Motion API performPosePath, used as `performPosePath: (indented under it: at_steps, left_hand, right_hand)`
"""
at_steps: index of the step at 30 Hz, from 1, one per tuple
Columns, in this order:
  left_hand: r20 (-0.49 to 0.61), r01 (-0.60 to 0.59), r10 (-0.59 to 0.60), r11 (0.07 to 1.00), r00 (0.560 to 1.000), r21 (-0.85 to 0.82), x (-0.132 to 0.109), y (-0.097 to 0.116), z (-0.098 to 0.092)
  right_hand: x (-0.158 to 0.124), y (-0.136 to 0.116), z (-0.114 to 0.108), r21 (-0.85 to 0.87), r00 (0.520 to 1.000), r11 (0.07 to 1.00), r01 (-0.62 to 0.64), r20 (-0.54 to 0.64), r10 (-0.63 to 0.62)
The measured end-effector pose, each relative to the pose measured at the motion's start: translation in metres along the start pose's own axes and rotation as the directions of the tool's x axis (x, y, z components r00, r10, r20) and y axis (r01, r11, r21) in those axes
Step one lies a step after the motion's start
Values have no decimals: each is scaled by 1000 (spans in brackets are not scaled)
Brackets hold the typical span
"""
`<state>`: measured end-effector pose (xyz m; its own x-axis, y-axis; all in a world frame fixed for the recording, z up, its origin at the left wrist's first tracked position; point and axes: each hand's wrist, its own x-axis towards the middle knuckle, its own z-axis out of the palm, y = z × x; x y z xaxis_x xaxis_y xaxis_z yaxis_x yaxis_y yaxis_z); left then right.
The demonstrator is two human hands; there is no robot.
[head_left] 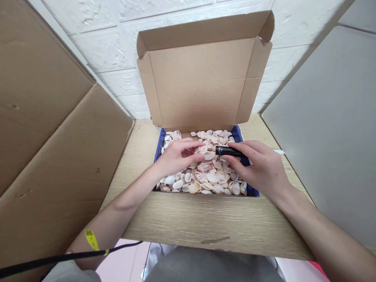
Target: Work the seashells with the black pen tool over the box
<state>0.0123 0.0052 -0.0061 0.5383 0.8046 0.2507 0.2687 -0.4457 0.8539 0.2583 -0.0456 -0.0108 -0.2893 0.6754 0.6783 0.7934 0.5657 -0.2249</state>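
Observation:
My left hand (182,156) pinches a pale pinkish shell (201,150) between thumb and fingers, above the middle of an open cardboard box. In my right hand (258,162) is a black mini electric drill (227,151), held level with its brass-coloured tip pointing left. The tip is at or very near the shell; whether they touch I cannot tell. Below both hands, many loose seashells (211,178), white, cream and pinkish, fill the box.
The box's brown lid (199,78) stands raised against a white brick wall (102,47). A cardboard panel (73,129) rises on the left, a grey panel (329,117) on the right. A black cable (73,256) with a yellow tag crosses my left forearm over the wooden table (188,223).

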Motion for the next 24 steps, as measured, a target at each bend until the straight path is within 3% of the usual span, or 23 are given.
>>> performPosePath:
  at_steps: [24]
  left_hand:
    - [4,23,-23,1000,1000,-3,0,2,0]
  right_hand:
    - [1,-1,0,-6,1000,1000,7,-13,-7]
